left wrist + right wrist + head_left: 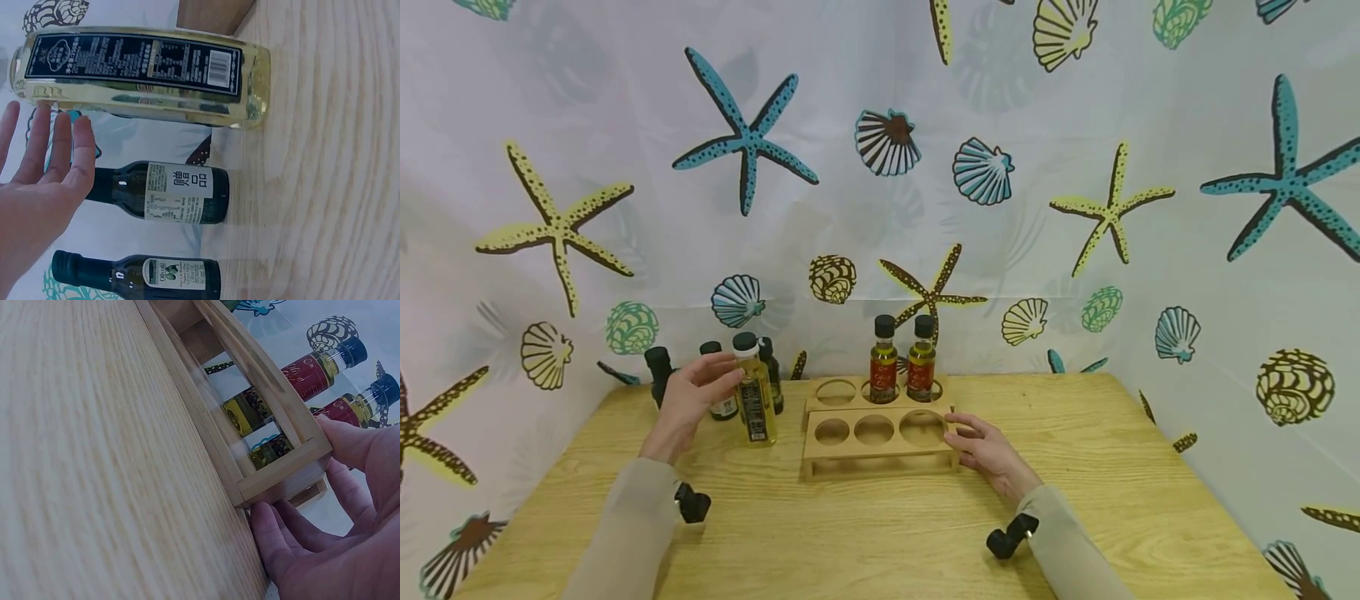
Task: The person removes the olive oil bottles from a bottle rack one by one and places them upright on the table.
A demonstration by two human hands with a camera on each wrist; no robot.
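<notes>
My left hand [695,398] is beside a tall clear bottle of pale yellow oil [756,400] with a dark cap and a black label. The bottle stands nearly upright on the table. In the left wrist view the fingers [62,150] look fairly straight by the bottle's neck; whether they touch it I cannot tell. My right hand [337,531] grips the right end of a two-tier wooden bottle rack [850,448], thumb at its upper edge and fingers against the end. Two red-labelled olive oil bottles [883,371] [921,371] sit in the rack's back tier.
Several dark green bottles stand at the back left, one with a white label [178,190] and one with an olive label [175,275]. The wooden table [850,533] ends at a curtain [850,225] printed with shells and starfish. Round holes show in the rack's front tier.
</notes>
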